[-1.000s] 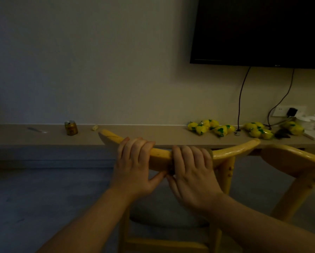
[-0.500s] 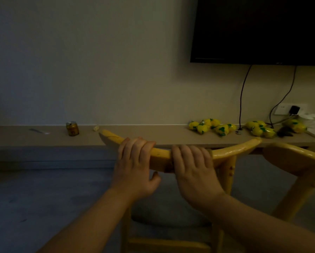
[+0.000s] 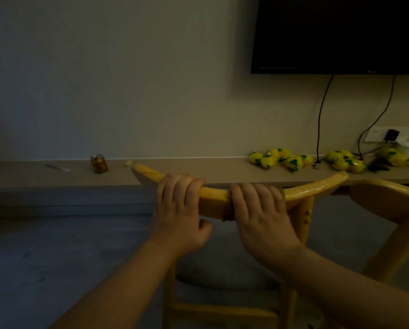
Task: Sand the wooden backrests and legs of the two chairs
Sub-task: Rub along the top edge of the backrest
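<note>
Head view: dim room. The curved wooden backrest point(image 3: 213, 200) of the near chair is seen across frame centre, ends rising toward 10 and 2 o'clock. The left hand point(image 3: 179, 217) is wrapped over the rail at its left-centre part, fingers curled over the top, thumb tucked below. The right hand point(image 3: 262, 217) is laid over the rail just at 3 o'clock of the left, fingers fairly straight and draped over the top; a dark scrap, possibly sandpaper point(image 3: 228, 216), is glimpsed under its edge, grip not clear. Chair legs point(image 3: 302, 224) are seen below the rail. A second chair's backrest point(image 3: 388, 200) is seen at 3 o'clock, close to the first. At 12 o'clock a long shelf point(image 3: 198, 172) is seen, carrying a can point(image 3: 99, 163) at 10 o'clock and yellow packets point(image 3: 281, 159) at 2 o'clock. A dark TV point(image 3: 336, 34) is mounted at 1 o'clock.
</note>
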`<state>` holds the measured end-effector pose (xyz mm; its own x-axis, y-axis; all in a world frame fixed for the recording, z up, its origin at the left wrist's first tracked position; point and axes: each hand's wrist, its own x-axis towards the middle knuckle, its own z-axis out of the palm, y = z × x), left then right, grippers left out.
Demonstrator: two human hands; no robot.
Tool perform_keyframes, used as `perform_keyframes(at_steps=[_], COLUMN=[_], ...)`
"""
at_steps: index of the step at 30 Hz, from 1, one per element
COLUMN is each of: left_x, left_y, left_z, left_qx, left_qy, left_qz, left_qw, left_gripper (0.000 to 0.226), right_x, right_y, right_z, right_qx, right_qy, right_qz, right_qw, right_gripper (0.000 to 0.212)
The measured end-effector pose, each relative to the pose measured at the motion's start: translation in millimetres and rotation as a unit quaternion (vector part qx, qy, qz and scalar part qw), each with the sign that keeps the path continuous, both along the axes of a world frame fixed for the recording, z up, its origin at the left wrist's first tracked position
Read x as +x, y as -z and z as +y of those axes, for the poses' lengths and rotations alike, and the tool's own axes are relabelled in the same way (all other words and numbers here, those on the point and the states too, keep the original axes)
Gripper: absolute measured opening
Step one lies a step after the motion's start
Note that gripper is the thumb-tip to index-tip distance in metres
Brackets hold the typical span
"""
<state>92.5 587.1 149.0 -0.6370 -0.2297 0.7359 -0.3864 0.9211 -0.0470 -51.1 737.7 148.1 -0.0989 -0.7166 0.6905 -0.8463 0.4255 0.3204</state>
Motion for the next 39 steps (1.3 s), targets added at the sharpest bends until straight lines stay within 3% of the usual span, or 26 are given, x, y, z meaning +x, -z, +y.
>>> perform_keyframes(at_steps=[5, 12, 16, 21, 27, 32, 35, 39], left_x=[4, 6, 3, 6, 10, 19, 35, 61], left_y=[-2, -5, -4, -4, -10, -17, -23, -28], left_z=[-4, -1, 1, -1, -2, -4, -17, -50], left_qx=[-0.007, 0.002, 0.003, 0.005, 0.014, 0.025, 0.034, 0.085], left_qy=[0.017, 0.012, 0.002, 0.001, 0.004, 0.011, 0.027, -0.037], left_qz=[-0.016, -0.009, -0.01, -0.024, -0.063, -0.099, -0.092, -0.077], left_qw=[1.0, 1.0, 1.0, 1.0, 0.998, 0.995, 0.995, 0.993], left_gripper=[0.084, 0.083, 0.083, 0.082, 0.083, 0.094, 0.103, 0.106], right_x=[17, -52, -26, 30, -7, -17, -12, 9], right_y=[-5, -2, 0, -4, -12, -16, -15, -9], right_z=[-12, 47, 26, -20, 14, 24, 21, 4], right_qx=[0.007, 0.037, -0.016, -0.001, 0.032, 0.058, 0.037, 0.006], right_qy=[-0.012, -0.017, 0.011, 0.012, -0.044, -0.012, -0.015, 0.012], right_qz=[-0.002, 0.025, -0.016, -0.05, -0.009, -0.014, -0.009, -0.036], right_qw=[1.0, 0.999, 1.0, 0.999, 0.998, 0.998, 0.999, 0.999], right_gripper=[0.05, 0.059, 0.055, 0.052, 0.052, 0.081, 0.068, 0.06])
